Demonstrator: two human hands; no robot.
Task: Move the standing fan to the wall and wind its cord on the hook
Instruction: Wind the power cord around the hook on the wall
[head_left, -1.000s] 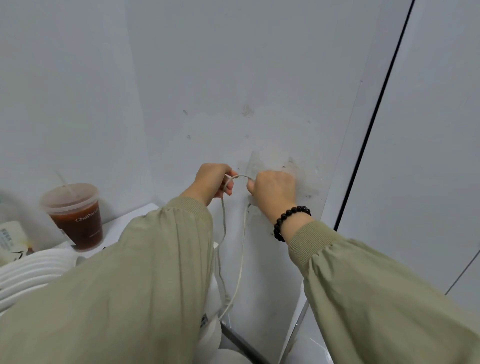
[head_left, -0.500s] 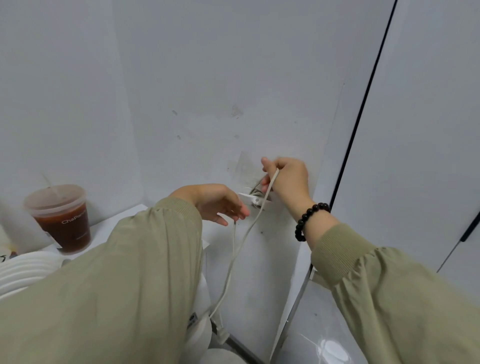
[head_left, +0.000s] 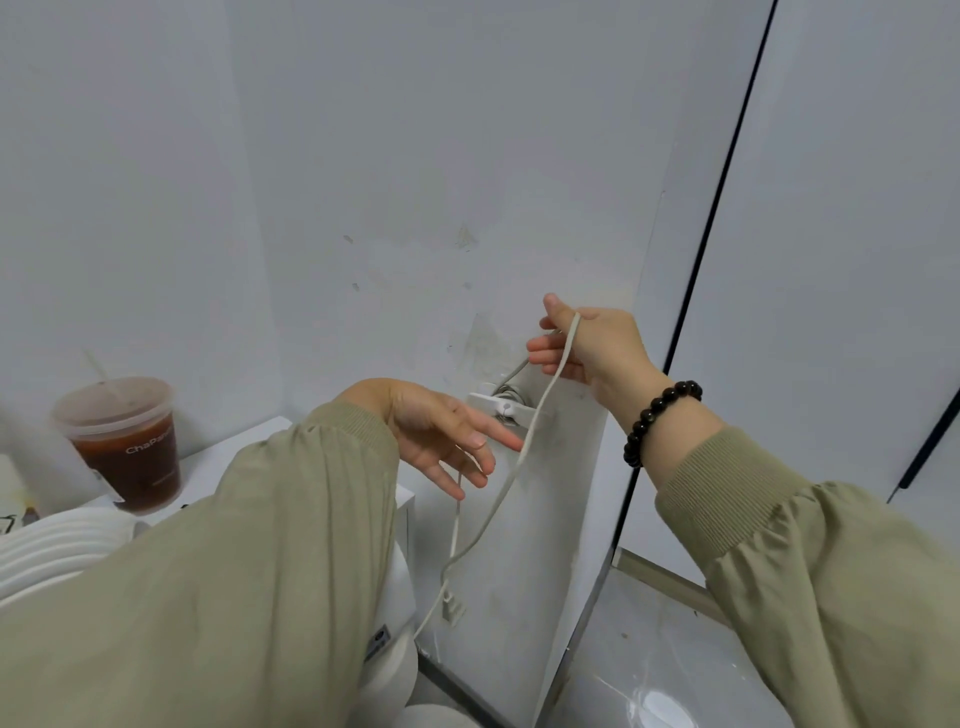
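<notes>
Since a second ago the two hands have separated. The right hand (head_left: 587, 345) now lifts the cord (head_left: 511, 470) up above the hook (head_left: 506, 408) on the wall, fingers closed around it. The left hand (head_left: 441, 439) has let go and hangs spread, empty, just below the hook. Some turns already sit on the hook, so another loop seems to be coming. The fan (head_left: 395, 639) stands low against the wall, beside the counter (head_left: 244, 441) corner.

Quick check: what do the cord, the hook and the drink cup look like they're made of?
Cord: pale, matte, bends softly, likely rubber or PVC sheath. Hook: white base looks like moulded plastic; wraps on it hide the rest. Drink cup: clear plastic, brown liquid showing through, frosted lid.
</notes>
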